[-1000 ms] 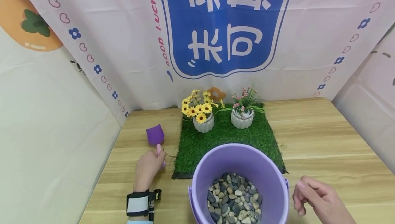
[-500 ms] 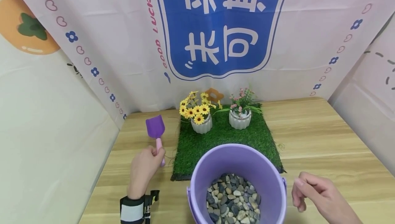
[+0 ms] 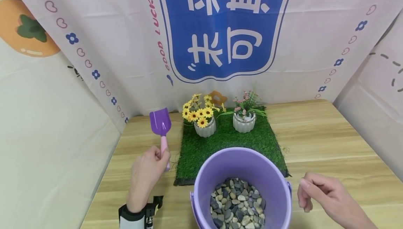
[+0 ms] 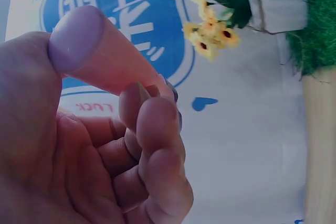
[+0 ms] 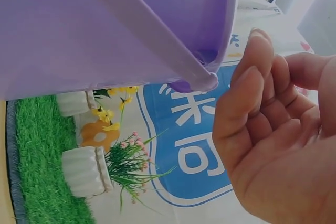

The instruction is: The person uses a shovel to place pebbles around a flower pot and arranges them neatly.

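Observation:
A toy shovel with a purple scoop [image 3: 161, 121] and a pink handle [image 4: 113, 51] is gripped by my left hand [image 3: 148, 171], left of the grass mat. Its scoop points toward the back wall, raised above the table. A purple bucket [image 3: 201, 173] stands at the front middle, with grey and tan pebbles [image 3: 239, 202] covering its bottom. Just right of the bucket, my right hand [image 3: 327, 195] hangs loosely curled with nothing in it. In the right wrist view, this hand [image 5: 278, 129] is apart from the bucket's side and its hinged handle [image 5: 157, 30].
Behind the bucket lies a green artificial grass mat [image 3: 226, 145]. On it stand a white pot [image 3: 206, 130] of yellow flowers and another white pot [image 3: 244, 124] of pink flowers. A printed cloth [image 3: 141, 64] hangs behind the wooden table [image 3: 330, 134].
My left hand has lifted the shovel, and its scoop has tilted upward and moved toward the back. My right hand stays almost where it was beside the bucket.

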`<action>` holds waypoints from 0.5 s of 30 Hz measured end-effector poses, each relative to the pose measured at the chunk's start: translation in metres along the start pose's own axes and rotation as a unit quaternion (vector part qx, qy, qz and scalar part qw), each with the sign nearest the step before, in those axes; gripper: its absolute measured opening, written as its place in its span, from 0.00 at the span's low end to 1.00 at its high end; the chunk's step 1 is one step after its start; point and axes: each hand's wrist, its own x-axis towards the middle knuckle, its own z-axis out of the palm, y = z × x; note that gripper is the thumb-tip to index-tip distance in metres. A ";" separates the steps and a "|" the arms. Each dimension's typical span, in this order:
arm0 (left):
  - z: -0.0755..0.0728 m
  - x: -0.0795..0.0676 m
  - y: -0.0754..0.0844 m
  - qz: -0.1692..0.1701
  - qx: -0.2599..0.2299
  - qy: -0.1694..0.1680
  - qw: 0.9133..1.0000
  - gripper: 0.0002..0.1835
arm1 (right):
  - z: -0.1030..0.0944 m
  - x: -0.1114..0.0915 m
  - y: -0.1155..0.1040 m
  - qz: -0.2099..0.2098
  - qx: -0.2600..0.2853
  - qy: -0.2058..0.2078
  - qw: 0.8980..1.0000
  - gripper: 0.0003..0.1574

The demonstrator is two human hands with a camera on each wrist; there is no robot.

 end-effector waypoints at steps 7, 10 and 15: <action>-0.012 -0.009 0.010 0.005 0.004 0.012 1.000 0.17 | 0.000 0.008 0.002 -0.052 0.015 -0.005 0.999 0.29; -0.016 -0.013 0.014 0.005 0.004 0.016 1.000 0.16 | 0.000 0.010 0.000 -0.058 0.009 -0.009 0.998 0.29; -0.022 -0.020 0.021 0.017 -0.003 0.033 0.999 0.17 | 0.001 0.016 -0.005 -0.072 0.007 -0.018 0.997 0.29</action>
